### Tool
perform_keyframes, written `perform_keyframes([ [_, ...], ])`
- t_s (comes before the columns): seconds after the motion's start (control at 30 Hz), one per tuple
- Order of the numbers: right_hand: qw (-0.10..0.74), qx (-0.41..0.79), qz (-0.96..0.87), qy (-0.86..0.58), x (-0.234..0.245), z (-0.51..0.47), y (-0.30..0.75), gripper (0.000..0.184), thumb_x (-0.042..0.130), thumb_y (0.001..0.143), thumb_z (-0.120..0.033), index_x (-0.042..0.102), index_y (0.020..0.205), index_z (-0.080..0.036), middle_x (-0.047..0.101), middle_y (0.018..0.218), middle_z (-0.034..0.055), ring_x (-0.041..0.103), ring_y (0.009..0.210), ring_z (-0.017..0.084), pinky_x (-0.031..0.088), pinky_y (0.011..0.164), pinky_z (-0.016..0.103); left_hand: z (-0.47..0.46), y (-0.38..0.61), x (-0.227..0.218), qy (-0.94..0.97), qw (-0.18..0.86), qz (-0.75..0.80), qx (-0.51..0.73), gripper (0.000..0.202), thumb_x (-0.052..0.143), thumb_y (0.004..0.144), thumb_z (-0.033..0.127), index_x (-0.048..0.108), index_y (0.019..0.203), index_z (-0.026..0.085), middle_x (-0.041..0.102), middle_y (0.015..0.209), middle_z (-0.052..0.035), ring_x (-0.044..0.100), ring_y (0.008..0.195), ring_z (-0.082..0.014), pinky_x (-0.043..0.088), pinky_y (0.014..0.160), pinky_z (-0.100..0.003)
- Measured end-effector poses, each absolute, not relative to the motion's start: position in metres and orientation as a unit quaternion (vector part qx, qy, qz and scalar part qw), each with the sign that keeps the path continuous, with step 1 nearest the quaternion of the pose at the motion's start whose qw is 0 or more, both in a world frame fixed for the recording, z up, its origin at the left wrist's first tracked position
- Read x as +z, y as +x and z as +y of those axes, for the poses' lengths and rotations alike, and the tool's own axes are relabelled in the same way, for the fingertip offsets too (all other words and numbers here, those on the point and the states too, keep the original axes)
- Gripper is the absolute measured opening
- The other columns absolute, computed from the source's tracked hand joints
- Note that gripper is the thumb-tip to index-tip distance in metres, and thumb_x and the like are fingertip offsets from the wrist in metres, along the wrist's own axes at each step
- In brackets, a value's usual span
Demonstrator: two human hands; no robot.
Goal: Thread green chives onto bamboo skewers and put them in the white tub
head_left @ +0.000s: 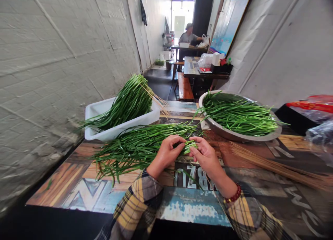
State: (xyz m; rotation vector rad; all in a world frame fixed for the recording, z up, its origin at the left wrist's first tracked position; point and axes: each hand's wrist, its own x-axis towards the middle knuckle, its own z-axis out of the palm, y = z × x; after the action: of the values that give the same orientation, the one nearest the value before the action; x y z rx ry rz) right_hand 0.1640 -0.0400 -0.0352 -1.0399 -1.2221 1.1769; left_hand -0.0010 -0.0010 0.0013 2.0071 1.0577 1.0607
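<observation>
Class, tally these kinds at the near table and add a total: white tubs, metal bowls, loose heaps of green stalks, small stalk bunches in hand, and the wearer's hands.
White tub: 1
Metal bowl: 1
Loose stalk heap: 1
Held stalk bunch: 1
Left hand and right hand: 2
Total: 6

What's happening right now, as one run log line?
left hand: pinching green stalks | right hand: holding same stalks | white tub: bunched greens | metal bowl: loose greens | table: pile of greens, thin sticks
</observation>
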Motion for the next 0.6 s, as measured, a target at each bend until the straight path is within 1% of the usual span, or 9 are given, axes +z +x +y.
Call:
perform_keyframes([
  [0.2, 0.545, 0.497, -0.513, -0.438, -0.0335, -0.0405, 0.162, 0.029, 0.063, 0.085, -0.034, 0.053, 0.109, -0.021, 0.059, 0.068, -0.0035, 0.053, 0.052, 0.009, 0.04, 0.045, 0.019, -0.0015, -0.0003, 0.0027, 0.76, 0.33, 0.395, 0.398, 0.011, 0.057, 0.08, 0.016, 0.068, 0.078, 0.015, 0.066, 0.076, -0.0027, 0.057, 0.074, -0.0157, 0.041, 0.071, -0.027],
  [0.43, 0.551, 0.457, -0.512, -0.474, -0.0374, -0.0403, 0.1588, 0.023, 0.063, 0.084, -0.036, 0.053, 0.099, -0.02, 0.06, 0.069, -0.0026, 0.056, 0.053, 0.011, 0.041, 0.045, 0.021, -0.0035, 0.0013, 0.0027, 0.777, 0.341, 0.386, 0.362, 0.012, 0.054, 0.081, 0.016, 0.064, 0.075, 0.013, 0.061, 0.073, -0.0023, 0.054, 0.073, -0.0153, 0.04, 0.069, -0.026],
  [0.53, 0.546, 0.458, -0.527, -0.463, -0.0352, -0.0393, 0.1597, 0.024, 0.062, 0.086, -0.036, 0.053, 0.102, -0.02, 0.06, 0.07, -0.0027, 0.057, 0.055, 0.011, 0.043, 0.047, 0.022, -0.0049, 0.0017, 0.0049, 0.772, 0.358, 0.392, 0.35, 0.012, 0.054, 0.083, 0.02, 0.063, 0.083, 0.013, 0.063, 0.079, -0.0031, 0.055, 0.076, -0.0157, 0.041, 0.071, -0.026],
  [0.6, 0.542, 0.459, -0.542, -0.45, -0.0313, -0.0397, 0.1608, 0.026, 0.06, 0.087, -0.037, 0.053, 0.106, -0.021, 0.061, 0.071, -0.0026, 0.058, 0.056, 0.011, 0.045, 0.05, 0.022, -0.0056, 0.0014, 0.0074, 0.774, 0.373, 0.383, 0.338, 0.017, 0.052, 0.086, 0.025, 0.063, 0.092, 0.013, 0.065, 0.086, -0.0038, 0.057, 0.081, -0.0161, 0.041, 0.073, -0.026],
])
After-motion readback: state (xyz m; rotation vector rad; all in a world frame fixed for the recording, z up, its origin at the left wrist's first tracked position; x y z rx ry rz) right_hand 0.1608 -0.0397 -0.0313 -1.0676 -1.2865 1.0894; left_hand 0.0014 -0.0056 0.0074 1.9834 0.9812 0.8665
